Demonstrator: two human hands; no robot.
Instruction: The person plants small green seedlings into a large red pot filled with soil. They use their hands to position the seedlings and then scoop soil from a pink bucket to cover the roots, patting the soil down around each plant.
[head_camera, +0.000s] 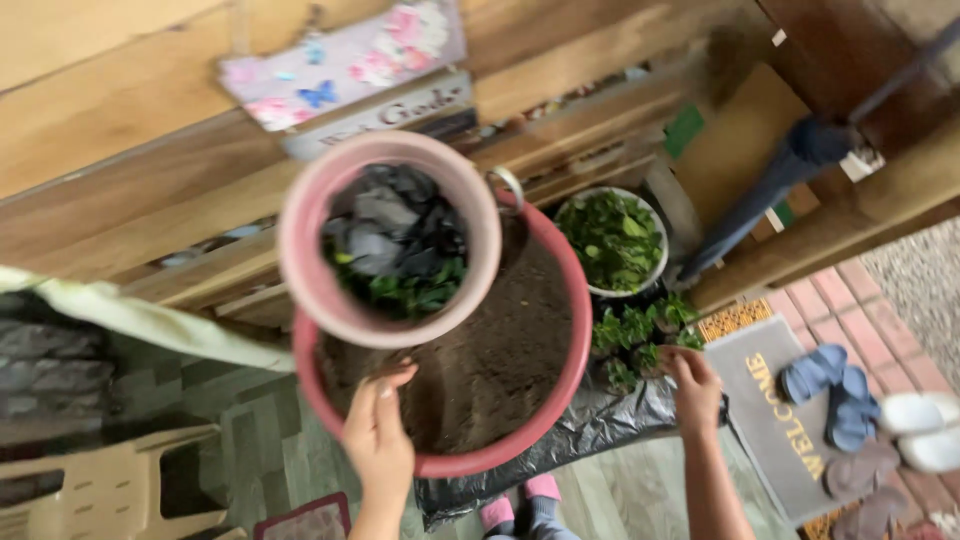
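We look down on a large red basin (560, 400) filled with dark soil (490, 360). Our left hand (378, 425) rests on its near rim, fingers curled over the edge and gripping it. A pale pink pot (300, 270) sits over the basin's far left side, holding green leaves and crumpled black plastic. Our right hand (693, 385) is to the right, fingers bent down onto the small seedlings (635, 335) on the black plastic sheet (600, 425); we cannot tell whether it grips any. Farther off stands a white bowl of greens (612, 238). A grey doormat (775, 420) with sandals lies on the right.
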